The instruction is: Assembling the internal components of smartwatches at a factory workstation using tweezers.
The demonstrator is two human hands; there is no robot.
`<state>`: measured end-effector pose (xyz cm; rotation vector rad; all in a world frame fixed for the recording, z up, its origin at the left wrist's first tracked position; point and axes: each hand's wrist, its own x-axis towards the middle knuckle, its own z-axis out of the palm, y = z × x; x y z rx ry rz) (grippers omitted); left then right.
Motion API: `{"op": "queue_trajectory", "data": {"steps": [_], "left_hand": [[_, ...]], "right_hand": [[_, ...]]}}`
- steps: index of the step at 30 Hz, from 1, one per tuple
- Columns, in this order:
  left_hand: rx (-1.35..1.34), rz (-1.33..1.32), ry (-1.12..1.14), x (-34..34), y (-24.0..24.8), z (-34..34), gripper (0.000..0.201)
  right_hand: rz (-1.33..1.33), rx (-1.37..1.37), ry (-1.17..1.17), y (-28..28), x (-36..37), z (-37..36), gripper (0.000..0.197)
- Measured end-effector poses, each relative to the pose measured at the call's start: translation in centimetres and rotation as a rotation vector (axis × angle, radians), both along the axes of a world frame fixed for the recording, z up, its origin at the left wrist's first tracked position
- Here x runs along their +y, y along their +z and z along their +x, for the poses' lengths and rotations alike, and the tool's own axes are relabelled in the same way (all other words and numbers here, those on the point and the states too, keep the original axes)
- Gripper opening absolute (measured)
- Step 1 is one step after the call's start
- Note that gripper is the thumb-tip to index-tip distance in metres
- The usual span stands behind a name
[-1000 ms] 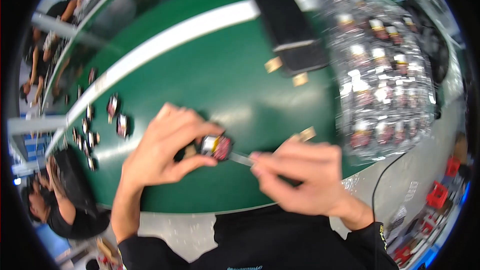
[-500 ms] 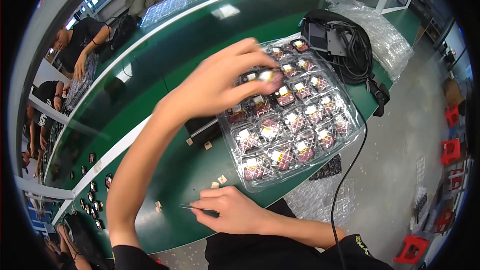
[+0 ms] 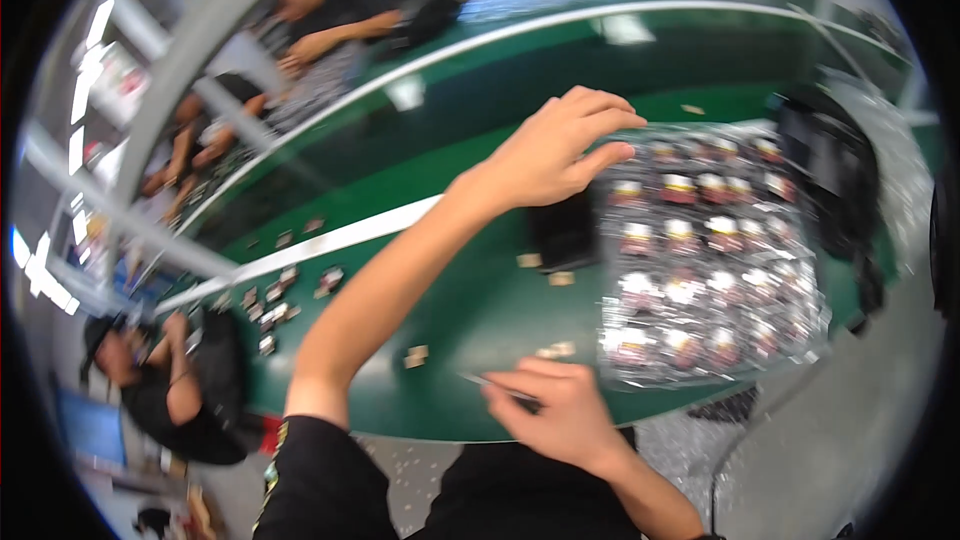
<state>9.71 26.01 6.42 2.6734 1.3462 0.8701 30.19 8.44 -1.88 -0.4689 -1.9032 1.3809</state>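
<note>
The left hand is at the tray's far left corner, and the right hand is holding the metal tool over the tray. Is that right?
Not quite: the metal tool is over the green table, left of the tray, as the head view shows. The left hand is at the tray's far left corner, and the right hand is holding the tool.

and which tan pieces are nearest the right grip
The tan group just beyond the right grip, left of the clear tray. Farther off are a cluster to the left and two pieces beside the black object.
</note>
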Motion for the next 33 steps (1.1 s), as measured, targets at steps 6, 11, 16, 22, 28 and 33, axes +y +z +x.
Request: {"op": "queue_trajectory", "data": {"steps": [6,11,16,22,28,33], "left_hand": [[0.276,-0.040,0.624,-13.1,-5.4,-21.4,0.028],[0.387,-0.075,1.288,-26.6,-6.7,-32.2,0.054],[0.086,-0.235,1.257,-27.3,-6.8,-32.9,0.066],[-0.070,-0.120,1.146,-25.3,-7.7,-33.1,0.042],[-0.083,-0.089,0.994,-23.9,-6.8,-31.4,0.029],[-0.353,-0.289,0.671,-22.0,-5.0,-17.7,0.029]], "right_hand": [[0.007,-0.021,0.023,-0.2,0.0,-0.1,0.018],[-0.001,-0.054,0.030,0.8,-0.3,-0.4,0.017],[0.040,-0.091,-0.010,0.5,-0.1,-0.6,0.019],[0.041,-0.125,-0.067,0.8,-0.6,-1.4,0.017],[0.070,-0.155,-0.064,0.9,-0.6,-1.2,0.018],[0.053,-0.172,-0.094,0.6,-0.4,-1.0,0.019]]}}
